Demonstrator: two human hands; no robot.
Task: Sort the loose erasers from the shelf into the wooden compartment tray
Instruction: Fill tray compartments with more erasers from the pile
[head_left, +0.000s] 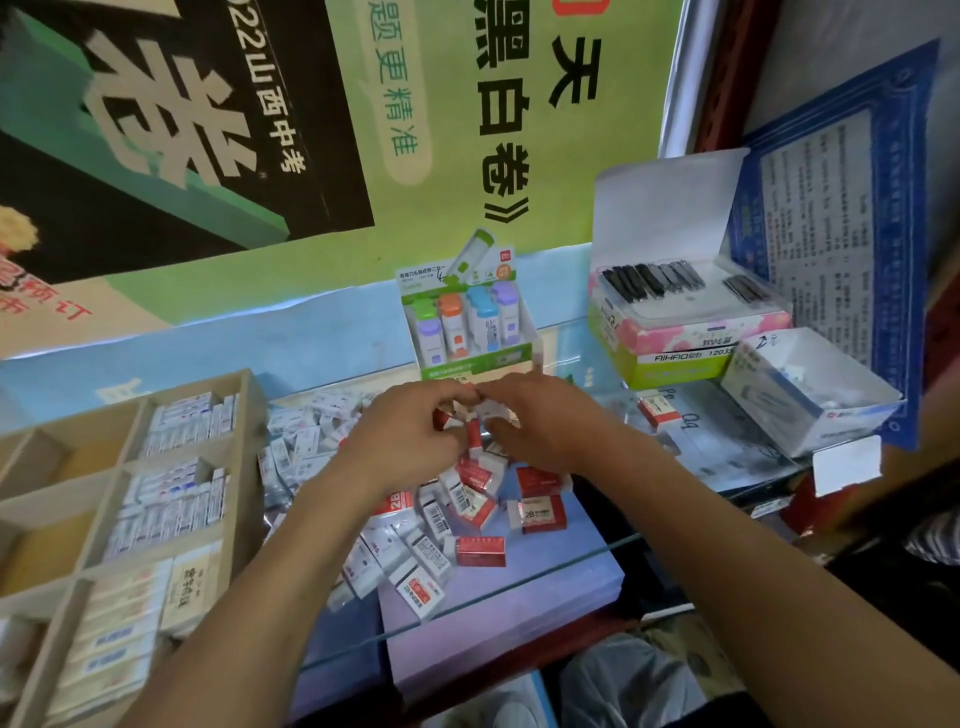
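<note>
— Forearms fill the bottom of the view, both reaching in over the glass shelf edge (519, 582). What are the fingers doing?

— Left hand (410, 431) is curled around a red-and-white eraser (444, 420). Right hand (540, 421) pinches a small white eraser (485, 408), thumb below and fingertips on top. The two hands meet, touching, above the heap.

— And the rest of the stock?

— Loose erasers (441, 525) lie scattered beneath and in front of the hands, red ones mixed with white. The wooden compartment tray (244, 415) stands to the left, several cells already packed.

— Where might this slip?

— My guess: juggling two pieces at once, one could drop back into the pile or skid off the glass front, since a few lie near that edge. Mixed colours invite a wrong cell, too. A wide elbow might also nudge the sharpener display box (472, 332) just behind the hands.
</note>
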